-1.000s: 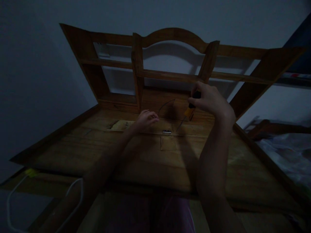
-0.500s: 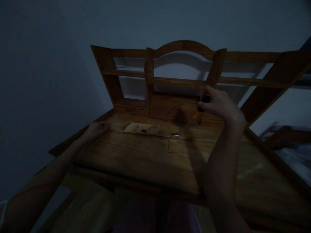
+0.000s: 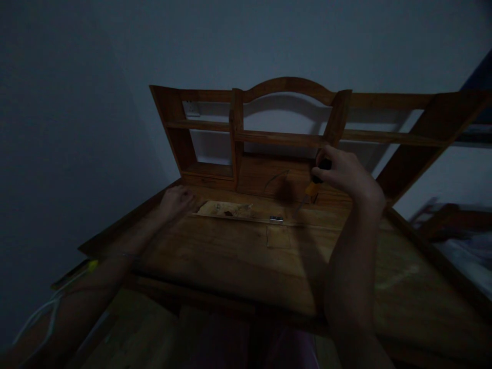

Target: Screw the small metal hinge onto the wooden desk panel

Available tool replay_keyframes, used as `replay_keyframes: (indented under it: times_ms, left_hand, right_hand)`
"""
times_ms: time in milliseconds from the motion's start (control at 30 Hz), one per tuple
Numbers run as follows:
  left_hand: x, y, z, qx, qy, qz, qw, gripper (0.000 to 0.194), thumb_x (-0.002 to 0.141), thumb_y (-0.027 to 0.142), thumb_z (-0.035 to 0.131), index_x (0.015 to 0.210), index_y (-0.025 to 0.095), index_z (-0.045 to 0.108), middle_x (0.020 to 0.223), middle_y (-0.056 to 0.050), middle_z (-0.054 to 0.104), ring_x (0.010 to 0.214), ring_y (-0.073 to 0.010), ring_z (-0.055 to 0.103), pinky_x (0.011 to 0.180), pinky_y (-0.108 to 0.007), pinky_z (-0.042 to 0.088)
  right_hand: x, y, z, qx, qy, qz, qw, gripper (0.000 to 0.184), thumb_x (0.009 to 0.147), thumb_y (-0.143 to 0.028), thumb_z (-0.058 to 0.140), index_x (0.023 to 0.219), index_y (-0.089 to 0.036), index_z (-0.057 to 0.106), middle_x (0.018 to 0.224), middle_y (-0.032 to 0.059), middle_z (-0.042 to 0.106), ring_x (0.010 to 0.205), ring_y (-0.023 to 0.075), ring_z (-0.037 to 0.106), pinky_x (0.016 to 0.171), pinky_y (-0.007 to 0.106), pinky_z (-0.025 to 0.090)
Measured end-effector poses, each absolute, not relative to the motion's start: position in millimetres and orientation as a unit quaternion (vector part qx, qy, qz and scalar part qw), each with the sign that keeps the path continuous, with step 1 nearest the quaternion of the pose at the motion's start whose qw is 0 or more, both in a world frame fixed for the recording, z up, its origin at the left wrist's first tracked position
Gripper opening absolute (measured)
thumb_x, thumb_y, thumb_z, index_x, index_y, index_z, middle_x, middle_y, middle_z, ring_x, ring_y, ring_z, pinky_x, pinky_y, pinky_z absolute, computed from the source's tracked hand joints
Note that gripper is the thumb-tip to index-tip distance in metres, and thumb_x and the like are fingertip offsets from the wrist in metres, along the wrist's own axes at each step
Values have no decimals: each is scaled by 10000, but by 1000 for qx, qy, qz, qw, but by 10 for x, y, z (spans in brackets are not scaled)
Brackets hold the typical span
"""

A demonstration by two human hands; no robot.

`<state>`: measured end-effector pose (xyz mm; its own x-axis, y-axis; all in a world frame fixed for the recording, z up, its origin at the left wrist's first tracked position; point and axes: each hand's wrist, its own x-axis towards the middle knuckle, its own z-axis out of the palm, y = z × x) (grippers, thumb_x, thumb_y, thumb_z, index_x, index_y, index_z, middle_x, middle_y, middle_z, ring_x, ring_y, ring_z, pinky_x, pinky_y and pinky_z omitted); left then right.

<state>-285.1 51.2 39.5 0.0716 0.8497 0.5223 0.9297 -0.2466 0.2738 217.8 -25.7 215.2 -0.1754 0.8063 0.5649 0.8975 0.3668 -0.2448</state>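
Observation:
My right hand (image 3: pixel 344 169) is closed around a screwdriver (image 3: pixel 312 189) with a black and orange handle. Its thin shaft slants down to the left, toward the wooden desktop (image 3: pixel 226 251); in the dim light I cannot tell whether the tip touches. Left of that tip, a small metal hinge (image 3: pixel 276 219) sits on the seam of the desktop, just behind a square outline in the wood. My left hand (image 3: pixel 176 201) has curled fingers, over the back left of the desk, beside a pale, damaged strip (image 3: pixel 225 208). What those fingers hold, if anything, is hidden.
A wooden shelf unit (image 3: pixel 284 137) with an arched top stands along the back of the desk, against the wall (image 3: pixel 269 41). A wall socket (image 3: pixel 192 108) shows through its left opening. White cords (image 3: pixel 52 307) lie by my left forearm.
My left hand has moved right and slightly back, closer to the pale strip. My right hand still grips the screwdriver in nearly the same place. The view has tilted up slightly.

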Motion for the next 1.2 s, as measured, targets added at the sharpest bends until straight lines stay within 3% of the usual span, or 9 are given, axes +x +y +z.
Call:
replay_keyframes:
  times_ms: [133,367,667,1200]
  left_hand:
    - [-1805,728,381,-756,-530,-383,40,307,989,464,449,875,218,593,910,-63,675,886,-224,611,867,-348,471]
    - [-183,559,93,-863,-365,-347,29,164,1023,264,455,1037,228,615,1013,-68,677,993,-229,607,947,-396,466]
    - [-164,443,-102,-901,-290,-322,-20,240,948,492,672,988,262,727,1025,-28,718,1072,-219,613,1115,-465,386]
    - [-163,575,-206,-897,-270,-349,-23,203,883,440,771,927,248,727,982,-5,726,1032,-198,663,1224,-531,286]
  right_hand:
    - [2120,-268,2153,-556,-766,-68,314,66,796,-239,628,844,-240,582,880,60,674,854,253,640,774,387,467]
    - [1977,-183,2101,-545,-782,-75,292,41,833,-192,594,845,-224,573,893,72,664,874,246,628,802,376,464]
    - [1894,-73,2009,-536,-798,-60,269,53,863,-181,553,864,-225,523,933,83,650,891,240,612,814,370,450]
    - [1802,65,1908,-535,-805,-52,251,53,877,-177,573,891,-209,534,975,97,654,942,243,611,865,382,457]
